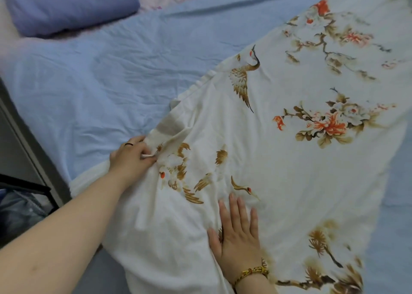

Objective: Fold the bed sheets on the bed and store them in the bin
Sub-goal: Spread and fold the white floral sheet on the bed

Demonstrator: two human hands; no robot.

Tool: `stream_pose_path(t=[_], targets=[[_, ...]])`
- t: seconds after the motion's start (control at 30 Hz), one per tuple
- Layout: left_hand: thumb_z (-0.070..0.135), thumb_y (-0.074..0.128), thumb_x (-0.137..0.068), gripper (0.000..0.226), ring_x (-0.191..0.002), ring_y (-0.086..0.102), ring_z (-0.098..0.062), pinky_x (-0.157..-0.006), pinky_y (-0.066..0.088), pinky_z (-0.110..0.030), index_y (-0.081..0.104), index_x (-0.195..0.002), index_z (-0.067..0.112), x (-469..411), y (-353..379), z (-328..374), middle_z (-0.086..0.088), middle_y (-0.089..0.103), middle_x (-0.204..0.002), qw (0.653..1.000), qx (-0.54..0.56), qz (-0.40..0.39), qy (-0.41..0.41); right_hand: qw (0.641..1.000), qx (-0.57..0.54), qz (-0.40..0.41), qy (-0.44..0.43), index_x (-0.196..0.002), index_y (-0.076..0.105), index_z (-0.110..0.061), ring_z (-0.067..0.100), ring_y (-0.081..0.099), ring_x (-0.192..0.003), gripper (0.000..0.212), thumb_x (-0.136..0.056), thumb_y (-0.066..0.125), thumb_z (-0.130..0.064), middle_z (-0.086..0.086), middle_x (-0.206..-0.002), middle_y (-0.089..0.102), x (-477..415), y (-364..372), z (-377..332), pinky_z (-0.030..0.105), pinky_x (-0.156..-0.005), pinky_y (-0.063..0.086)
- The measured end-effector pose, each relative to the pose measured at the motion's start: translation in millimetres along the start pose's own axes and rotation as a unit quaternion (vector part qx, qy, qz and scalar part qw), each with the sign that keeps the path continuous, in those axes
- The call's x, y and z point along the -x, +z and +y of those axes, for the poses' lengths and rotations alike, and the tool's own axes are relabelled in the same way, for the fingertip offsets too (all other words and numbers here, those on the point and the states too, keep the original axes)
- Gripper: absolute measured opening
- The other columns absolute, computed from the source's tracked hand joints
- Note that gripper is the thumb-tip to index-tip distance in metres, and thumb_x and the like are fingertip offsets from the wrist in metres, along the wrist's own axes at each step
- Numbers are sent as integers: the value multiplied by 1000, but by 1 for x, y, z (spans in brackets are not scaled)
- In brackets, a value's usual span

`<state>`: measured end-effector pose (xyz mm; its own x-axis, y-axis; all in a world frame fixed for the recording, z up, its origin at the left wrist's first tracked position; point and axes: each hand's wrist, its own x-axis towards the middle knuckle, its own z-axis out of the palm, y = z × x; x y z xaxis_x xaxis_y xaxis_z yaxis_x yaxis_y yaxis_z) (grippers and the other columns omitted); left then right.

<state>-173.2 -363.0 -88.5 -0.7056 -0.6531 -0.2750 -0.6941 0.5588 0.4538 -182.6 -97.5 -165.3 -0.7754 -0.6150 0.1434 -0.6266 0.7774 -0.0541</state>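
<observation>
The left arm is stretched forward from the lower left edge, forearm bare, and the left hand (131, 157) is laid knuckles-up at the near left border of the white printed sheet (289, 164). Its fingers are curled and the hem of the sheet is pinched between thumb and fingertips, so that the cloth is gathered into creases just beyond the hand. A thin dark ring (128, 144) is worn on one finger of this hand.

The right hand (236, 233) is pressed flat on the sheet nearer the body, palm down, fingers straight and slightly spread and pointing away, the thumb held out to the left. A gold beaded bracelet (252, 273) is worn at its wrist.

The white printed sheet is spread slantwise from the lower middle to the upper right corner, patterned with golden cranes, orange blossoms and brown branches. It lies on top of a pale blue sheet (89, 82), which is wrinkled and is seen to the left and along the right edge. The near part of the white sheet is rumpled under and between the two hands; farther off it lies smoother.

A lilac-blue pillow (66, 4) rests at the upper left, well apart from both hands. A grey panel (20, 142) runs along the left side of the blue sheet, and below it, at the lower left edge, part of a dark-rimmed bin (22, 204) with a zip is seen, cut off by the frame and partly hidden by the left forearm
</observation>
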Motion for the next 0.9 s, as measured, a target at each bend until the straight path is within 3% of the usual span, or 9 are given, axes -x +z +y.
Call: stream_pose_path(t=[0.07,0.17,0.33,0.43,0.53,0.63,0.73,0.83,0.9], targets=[[17,59,-88,24,-101,51,-25,-81,33,-28,46,-68,13,2,-15,-1,-3,57,-105,997,80,-7,-19,1000,10,-5,1,-149,2,-20,17,-8,-145,62,-94,4,-50,4,-156,-12,-3,-3,-1,41,-114,2],[13,58,-89,27,-65,41,-16,-55,28,-25,45,-65,11,22,-38,-12,-1,48,-68,990,123,24,-64,999,31,-44,3,-138,31,-22,18,-8,-145,58,-94,5,-50,4,-156,-9,-7,-14,0,41,-113,5],[14,49,-93,30,-72,41,-20,-59,22,-33,38,-66,18,45,-55,-24,2,44,-67,988,146,35,-46,998,58,-22,23,-125,42,-24,18,-4,-145,50,-95,10,-48,-6,-133,49,-5,-31,-1,35,-110,6],[15,47,-94,25,-65,42,-10,-57,30,-23,42,-70,18,52,-61,-25,5,46,-70,980,193,44,-10,997,56,4,50,-118,48,-24,25,30,-128,47,-79,35,-45,-2,-119,65,9,-43,-9,31,-109,8],[15,50,-93,14,-72,45,-17,-62,29,-29,47,-79,15,50,-74,-33,7,48,-73,973,227,44,17,986,-13,19,167,-107,65,-15,22,53,-108,53,-68,39,-39,7,-108,69,32,-62,-26,37,-96,23],[17,61,-87,13,-88,47,-21,-72,31,-28,48,-90,18,46,-80,-48,-3,53,-91,970,238,-27,-37,924,-57,1,378,-102,69,-3,41,62,-101,65,-63,35,-42,20,-110,66,72,-85,-30,48,-93,34],[18,68,-82,31,-92,50,-20,-73,36,-29,48,-106,17,53,-76,-74,-4,54,-107,973,165,-154,-55,823,-115,37,556,-108,57,11,46,52,-108,78,-57,41,-46,35,-119,53,120,-95,-30,59,-96,37],[16,69,-81,37,-94,52,-21,-77,38,-31,54,-114,11,59,-72,-89,-5,57,-106,971,147,-179,-55,685,-242,103,679,-130,41,5,40,43,-122,80,-62,69,-28,27,-135,44,129,-121,-34,49,-108,31],[14,66,-84,26,-89,53,-22,-71,37,-31,61,-109,6,61,-72,-89,-7,61,-98,974,146,-170,-36,619,-314,108,712,-138,33,0,37,40,-128,73,-78,71,-13,22,-141,40,126,-136,-23,44,-111,28]])
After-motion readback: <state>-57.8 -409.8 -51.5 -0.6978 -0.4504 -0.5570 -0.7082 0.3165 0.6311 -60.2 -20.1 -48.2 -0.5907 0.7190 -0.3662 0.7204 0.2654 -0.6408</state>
